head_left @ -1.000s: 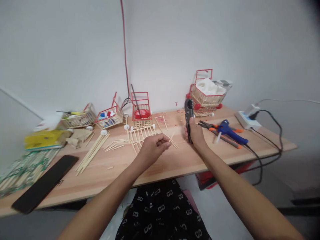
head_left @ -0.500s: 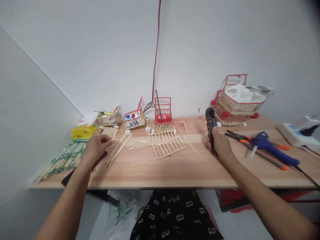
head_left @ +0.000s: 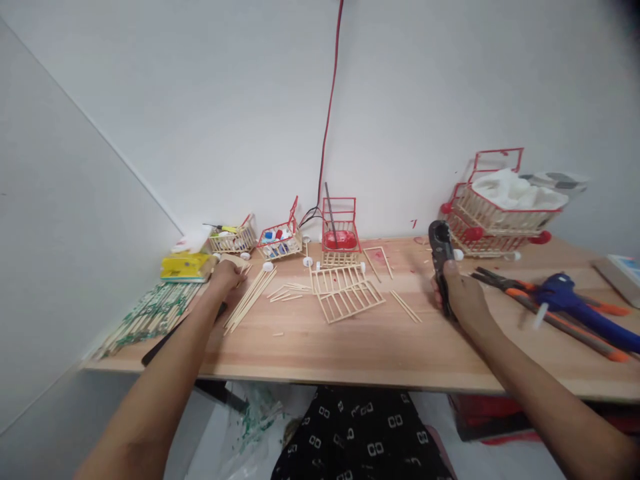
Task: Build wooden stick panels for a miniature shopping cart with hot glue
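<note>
My left hand [head_left: 229, 275] reaches over the left part of the table, fingers curled together at a small tan board [head_left: 235, 259] with short sticks on it. Its fingertips are partly hidden, and what they hold cannot be made out. In my right hand [head_left: 463, 290] is a dark grey plier-like tool [head_left: 441, 250], held upright above the table, its rounded head pointing up. Long thin wooden sticks [head_left: 250, 300] lie just right of my left hand. Between my hands is a ladder-like wooden stick frame [head_left: 350, 301], with shorter stick pieces [head_left: 290, 290] beside it.
Small stick-built carts [head_left: 280, 243] stand along the wall, one holding a red object [head_left: 341, 240]. Stacked carts [head_left: 500, 220] stand at the right. Orange-handled pliers [head_left: 560, 319] and a blue glue gun [head_left: 575, 300] lie below them. A yellow packet [head_left: 186, 267] sits behind green-marked sticks [head_left: 150, 313].
The view has shifted left, so things on the table appear farther right. My left hand has moved forward to the small board, its fingers lower. My right hand still grips the dark tool.
</note>
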Demonstrator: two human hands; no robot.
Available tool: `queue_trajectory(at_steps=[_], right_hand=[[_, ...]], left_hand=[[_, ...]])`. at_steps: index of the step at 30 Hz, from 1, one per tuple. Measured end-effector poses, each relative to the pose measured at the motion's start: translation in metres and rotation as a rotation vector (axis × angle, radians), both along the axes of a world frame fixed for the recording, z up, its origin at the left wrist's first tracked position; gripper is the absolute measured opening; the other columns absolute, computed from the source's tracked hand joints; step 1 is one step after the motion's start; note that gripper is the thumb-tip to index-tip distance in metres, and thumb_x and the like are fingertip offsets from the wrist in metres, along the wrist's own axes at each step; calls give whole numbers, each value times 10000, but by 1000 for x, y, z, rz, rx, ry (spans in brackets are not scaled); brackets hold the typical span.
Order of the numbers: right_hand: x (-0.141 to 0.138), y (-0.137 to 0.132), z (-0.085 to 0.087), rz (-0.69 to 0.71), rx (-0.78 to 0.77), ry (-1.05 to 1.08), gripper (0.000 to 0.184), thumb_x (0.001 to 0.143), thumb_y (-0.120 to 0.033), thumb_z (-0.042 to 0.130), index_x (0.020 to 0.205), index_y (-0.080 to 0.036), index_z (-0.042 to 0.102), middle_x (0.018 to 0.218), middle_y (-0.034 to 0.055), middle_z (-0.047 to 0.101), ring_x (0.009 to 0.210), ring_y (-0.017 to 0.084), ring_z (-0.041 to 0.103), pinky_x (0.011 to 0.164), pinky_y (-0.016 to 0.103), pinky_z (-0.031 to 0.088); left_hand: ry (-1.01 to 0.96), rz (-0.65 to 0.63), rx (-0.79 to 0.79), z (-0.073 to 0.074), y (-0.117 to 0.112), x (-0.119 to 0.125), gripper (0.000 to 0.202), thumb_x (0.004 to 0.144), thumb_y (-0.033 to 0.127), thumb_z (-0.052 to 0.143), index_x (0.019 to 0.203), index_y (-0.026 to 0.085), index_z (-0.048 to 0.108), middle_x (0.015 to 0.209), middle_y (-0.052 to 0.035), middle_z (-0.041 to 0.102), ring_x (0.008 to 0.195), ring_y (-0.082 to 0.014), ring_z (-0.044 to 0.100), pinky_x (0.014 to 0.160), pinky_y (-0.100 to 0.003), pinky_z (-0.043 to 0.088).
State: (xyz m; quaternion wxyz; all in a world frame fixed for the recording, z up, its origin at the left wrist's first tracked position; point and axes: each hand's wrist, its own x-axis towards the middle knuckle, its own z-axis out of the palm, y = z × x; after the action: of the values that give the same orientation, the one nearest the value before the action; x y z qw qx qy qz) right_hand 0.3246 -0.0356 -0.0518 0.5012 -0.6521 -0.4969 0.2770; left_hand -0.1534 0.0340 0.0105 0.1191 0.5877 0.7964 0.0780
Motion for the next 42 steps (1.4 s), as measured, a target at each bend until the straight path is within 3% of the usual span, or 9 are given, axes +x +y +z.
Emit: queue_trajectory(at_steps=[7, 10, 14, 19, 21, 23, 26, 30, 42], right_hand=[[0, 0, 0, -14, 4, -34, 683, 811, -771, 284, 571, -178, 523, 444, 38, 520, 400, 149, 495, 449, 270, 357], [0, -2, 2, -7, -1, -20, 675, 817, -763, 286, 578, -179, 526, 449, 46, 523, 403, 151, 498, 460, 279, 350], [0, -3, 5, 16, -3, 11, 658, 807, -759, 314, 577, -179, 522, 450, 54, 520, 398, 146, 495, 472, 295, 350], [-14, -15, 23, 37, 119, 187, 585, 801, -719, 416, 624, -174, 534, 505, 29, 500, 420, 114, 461, 449, 271, 337], [-27, -26, 37, 79, 170, 226, 506, 773, -659, 542, 649, -168, 553, 528, 17, 510, 469, 112, 478, 472, 249, 368], [-45, -40, 51, 146, 141, 220, 454, 733, -610, 611, 728, -157, 617, 526, 1, 518, 486, 122, 490, 470, 242, 380], [-72, -58, 63, 283, 6, 105, 392, 731, -531, 613, 784, -146, 665, 505, -22, 500, 461, 118, 458, 458, 244, 369], [-93, -69, 60, 439, 32, 5, 274, 744, -417, 607, 643, -163, 609, 555, -14, 539, 549, 124, 499, 538, 245, 391], [-97, -73, 42, 616, -138, 443, 385, 679, -515, 708, 658, -162, 557, 527, -32, 510, 485, 97, 456, 472, 228, 363]], left_hand=[[-177, 76, -15, 7, 12, 8, 359, 892, 328, 568, 1198, 141, 540, 1196, -108, 567, 1025, -226, 590, 849, -425, 517], [-337, 59, 33, 16, -3, 4, 304, 884, 318, 578, 1115, 121, 584, 1083, -88, 614, 912, -200, 617, 771, -371, 533], [-662, -60, 130, 24, -43, 8, 215, 809, 261, 655, 941, 91, 649, 759, -44, 642, 577, -90, 547, 565, -217, 457], [-1026, -224, 141, 18, -91, 62, 334, 707, 343, 748, 934, 110, 670, 795, -67, 670, 538, -57, 517, 527, -181, 442], [-1325, -323, -19, 11, -103, 96, 376, 645, 352, 800, 894, 102, 668, 805, -79, 686, 494, -43, 510, 479, -165, 423], [-1432, -388, -119, 4, -112, 131, 358, 653, 360, 797, 858, 103, 656, 794, -89, 700, 471, -53, 535, 447, -164, 419], [-1422, -516, -225, -4, -120, 177, 322, 708, 385, 753, 819, 107, 635, 810, -105, 716, 474, -85, 588, 420, -171, 422], [-1369, -609, -375, -7, -124, 211, 346, 688, 412, 761, 785, 101, 646, 765, -107, 725, 447, -84, 590, 399, -159, 412], [-1463, -590, -594, -13, -125, 214, 373, 653, 400, 788, 843, 86, 717, 780, -100, 731, 377, -36, 522, 316, -133, 332]])
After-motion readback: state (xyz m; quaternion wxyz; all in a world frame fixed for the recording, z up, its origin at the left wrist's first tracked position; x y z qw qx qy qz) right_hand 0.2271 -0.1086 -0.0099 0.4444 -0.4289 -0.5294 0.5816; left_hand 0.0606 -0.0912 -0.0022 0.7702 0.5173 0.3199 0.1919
